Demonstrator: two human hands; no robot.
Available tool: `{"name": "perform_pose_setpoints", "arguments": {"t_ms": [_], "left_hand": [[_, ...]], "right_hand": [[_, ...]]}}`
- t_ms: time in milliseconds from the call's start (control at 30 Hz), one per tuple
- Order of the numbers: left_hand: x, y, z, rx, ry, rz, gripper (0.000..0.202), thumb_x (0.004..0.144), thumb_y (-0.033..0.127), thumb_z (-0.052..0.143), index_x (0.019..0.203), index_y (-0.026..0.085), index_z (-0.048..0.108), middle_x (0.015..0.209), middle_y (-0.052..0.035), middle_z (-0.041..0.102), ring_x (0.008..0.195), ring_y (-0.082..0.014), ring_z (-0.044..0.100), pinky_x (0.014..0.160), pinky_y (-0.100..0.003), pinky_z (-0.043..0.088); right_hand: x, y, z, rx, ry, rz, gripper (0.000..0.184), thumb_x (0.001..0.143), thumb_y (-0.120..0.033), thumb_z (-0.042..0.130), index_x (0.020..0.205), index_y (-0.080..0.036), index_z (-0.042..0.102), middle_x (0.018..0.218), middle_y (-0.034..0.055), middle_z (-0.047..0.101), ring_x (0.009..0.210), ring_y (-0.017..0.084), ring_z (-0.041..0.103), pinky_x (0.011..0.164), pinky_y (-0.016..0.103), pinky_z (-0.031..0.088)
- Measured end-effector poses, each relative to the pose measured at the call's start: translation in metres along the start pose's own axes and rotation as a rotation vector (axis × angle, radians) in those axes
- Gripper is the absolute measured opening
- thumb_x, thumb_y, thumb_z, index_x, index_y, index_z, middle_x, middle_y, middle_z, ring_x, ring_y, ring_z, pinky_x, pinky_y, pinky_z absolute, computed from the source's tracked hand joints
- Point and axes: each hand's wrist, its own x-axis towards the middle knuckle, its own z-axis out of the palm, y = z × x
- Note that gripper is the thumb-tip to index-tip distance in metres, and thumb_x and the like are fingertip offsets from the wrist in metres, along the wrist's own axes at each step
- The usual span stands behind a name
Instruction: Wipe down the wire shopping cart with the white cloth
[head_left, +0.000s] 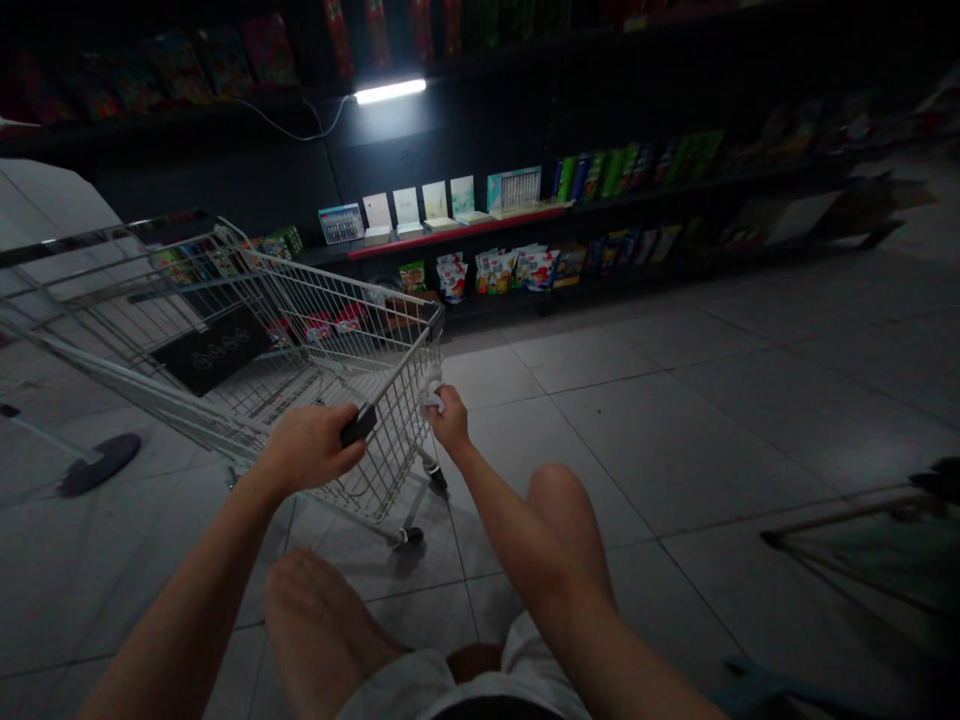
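A metal wire shopping cart [402, 367] stands before me on the tiled floor, its front end turned toward my knees. My left hand [313, 442] is closed on the black corner piece [358, 426] at the cart's near front corner. Bunched in the fingers of my right hand [451, 422] is a white cloth [430, 388], pressed against the wire front panel close to the far corner. A dark sign [214, 352] with pale markings hangs inside the cart toward its handle end. The cart's basket shows its bare wire floor.
Behind the cart run dark store shelves with boxed sets [514, 188], green cans [613, 174] and snack bags [495, 270]. A lit tube lamp [391, 92] hangs above them. A round stand base [100, 464] is at left, a blurred frame [840, 540] at right.
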Motion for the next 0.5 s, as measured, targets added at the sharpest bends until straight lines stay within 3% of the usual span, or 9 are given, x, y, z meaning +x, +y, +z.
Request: {"name": "perform_pose_setpoints", "arguments": {"t_ms": [133,200,267,333,400,500], "left_hand": [[-0.001,-0.002,0.001,-0.021,-0.004,-0.002,0.028,0.084,0.044,0.043,0.085,0.021,0.059,0.073,-0.005,0.067,0.069,-0.0215,0.061,0.059,-0.031,0.033],[-0.002,-0.002,0.001,-0.025,-0.005,-0.003,0.029,0.085,0.045,0.042,0.084,0.021,0.058,0.073,-0.0048,0.067,0.068,-0.021,0.061,0.059,-0.031,0.033],[-0.002,-0.002,0.002,-0.028,-0.004,0.003,0.029,0.084,0.045,0.043,0.084,0.021,0.058,0.072,-0.0048,0.066,0.068,-0.0211,0.061,0.06,-0.031,0.033],[-0.002,-0.001,0.001,-0.027,-0.004,0.004,0.028,0.084,0.045,0.043,0.084,0.021,0.058,0.072,-0.0049,0.066,0.068,-0.0211,0.061,0.059,-0.031,0.032],[-0.002,0.0,0.001,-0.02,0.002,0.001,0.028,0.084,0.045,0.043,0.083,0.021,0.057,0.072,-0.0048,0.066,0.068,-0.0207,0.061,0.059,-0.03,0.031],[-0.001,0.001,0.0,-0.017,0.006,-0.002,0.027,0.084,0.044,0.043,0.083,0.021,0.057,0.071,-0.0045,0.067,0.068,-0.0203,0.061,0.058,-0.03,0.031]], "right_hand": [[-0.007,-0.002,-0.013,-0.212,-0.258,0.095,0.014,0.073,-0.023,0.061,0.083,-0.023,0.07,0.087,0.0047,0.07,0.086,0.019,0.064,0.085,0.029,0.048],[-0.004,-0.002,-0.021,-0.23,-0.296,0.13,0.002,0.067,-0.022,0.067,0.068,-0.023,0.069,0.071,0.0038,0.068,0.075,0.019,0.063,0.079,0.03,0.048],[0.009,-0.002,-0.027,-0.251,-0.295,0.155,0.006,0.066,-0.022,0.069,0.071,-0.022,0.07,0.073,0.005,0.069,0.076,0.021,0.064,0.079,0.031,0.047],[0.028,-0.003,-0.026,-0.242,-0.25,0.192,0.022,0.073,-0.026,0.064,0.092,-0.021,0.071,0.082,0.0058,0.07,0.081,0.022,0.064,0.079,0.032,0.047],[0.047,-0.005,-0.018,-0.157,-0.11,0.254,0.034,0.081,-0.027,0.054,0.112,-0.019,0.065,0.088,0.0064,0.07,0.084,0.021,0.064,0.08,0.032,0.048],[0.061,-0.004,0.005,-0.022,0.156,0.296,0.04,0.088,-0.029,0.044,0.119,-0.01,0.058,0.104,0.0139,0.066,0.1,0.023,0.062,0.091,0.035,0.048]]}}
